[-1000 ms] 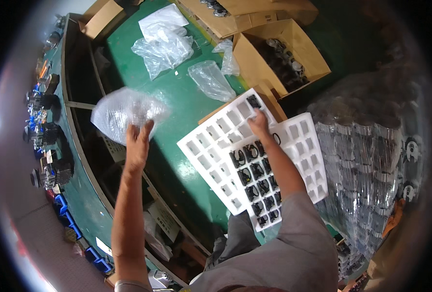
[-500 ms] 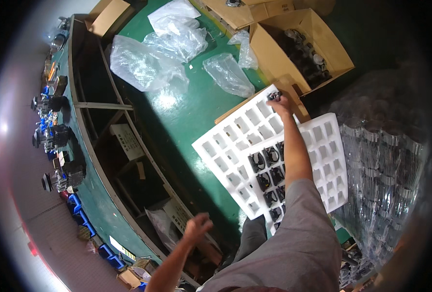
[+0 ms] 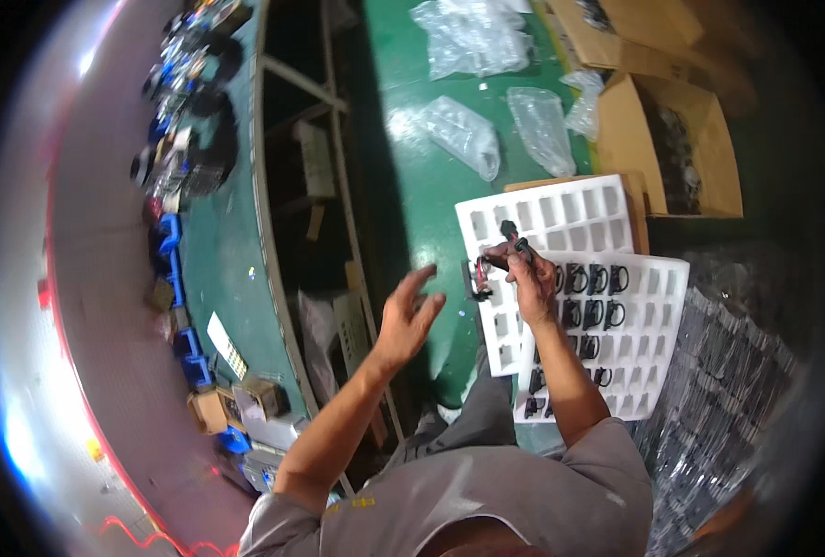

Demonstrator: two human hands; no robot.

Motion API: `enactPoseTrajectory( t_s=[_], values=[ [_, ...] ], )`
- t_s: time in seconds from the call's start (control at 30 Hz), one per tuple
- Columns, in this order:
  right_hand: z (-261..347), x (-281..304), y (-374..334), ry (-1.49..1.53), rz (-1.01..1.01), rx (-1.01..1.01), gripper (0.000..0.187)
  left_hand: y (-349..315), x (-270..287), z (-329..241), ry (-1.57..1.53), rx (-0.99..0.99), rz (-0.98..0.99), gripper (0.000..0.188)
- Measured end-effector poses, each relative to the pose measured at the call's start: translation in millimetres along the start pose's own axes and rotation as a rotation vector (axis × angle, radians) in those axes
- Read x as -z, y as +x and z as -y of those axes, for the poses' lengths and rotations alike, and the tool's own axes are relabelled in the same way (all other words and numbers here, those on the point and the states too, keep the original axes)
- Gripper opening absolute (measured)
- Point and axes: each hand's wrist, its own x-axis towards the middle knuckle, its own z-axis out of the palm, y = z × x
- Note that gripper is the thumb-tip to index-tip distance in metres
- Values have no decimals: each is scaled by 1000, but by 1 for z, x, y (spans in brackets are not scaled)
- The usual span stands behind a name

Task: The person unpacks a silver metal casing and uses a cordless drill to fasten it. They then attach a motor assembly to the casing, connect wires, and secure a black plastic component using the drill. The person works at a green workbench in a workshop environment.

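Observation:
My right hand (image 3: pixel 531 286) grips a small black part with a cable (image 3: pixel 476 280), whose connector ends and reddish wires stick out past the fingers. Hand and part are above the left side of two overlapping white foam trays. Several black parts with looped cables (image 3: pixel 598 278) sit in the pockets of the nearer tray (image 3: pixel 680 271), partly covered by my right forearm. The farther tray (image 3: pixel 465 215) shows bare pockets along its far rows. My left hand (image 3: pixel 408 320), fingers spread and holding nothing, hovers left of the trays, apart from the part.
A long green workbench (image 3: pixel 231 251) with dark machine assemblies (image 3: pixel 189 162) and blue bins (image 3: pixel 192 357) runs along the left. Clear plastic bags (image 3: pixel 463 139) lie on the green floor. An open cardboard box (image 3: pixel 617 139) stands far right; a plastic-wrapped stack (image 3: pixel 709 371) is at right.
My right hand has drawn back from the far tray's corner, bringing the black cabled part toward me. My left hand has come up and forward, fingers spreading. The view has turned.

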Motion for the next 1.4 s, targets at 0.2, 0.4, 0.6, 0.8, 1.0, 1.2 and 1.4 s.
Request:
enactPoseTrajectory(
  t_s=[0.2, 0.4, 0.6, 0.8, 1.0, 1.2, 1.4],
  values=[
    [53, -97, -67, -47, 464, -184, 32, -65, 53, -60, 163, -230, 15, 54],
    [67, -187, -141, -152, 816, -223, 27, -194, 118, -39, 594, -343, -69, 26],
    [96, -303, -251, -666, 1305, 446, 76, -361, 165, 10, 203, -235, 23, 50],
    [92, -398, -347, -766, 1585, 668, 27, -495, 204, 55, 44, -195, -36, 59],
    [107, -463, -398, -725, 1978, 258, 17, -598, 241, 36, 199, -280, -30, 51],
    [117, -508, -415, -755, 2108, -402, 20, -637, 255, 26, 118, -290, -79, 47],
    [119, -516, -365, -620, 1949, -908, 44, -660, 288, 26, 143, -229, -241, 54]
  ],
)
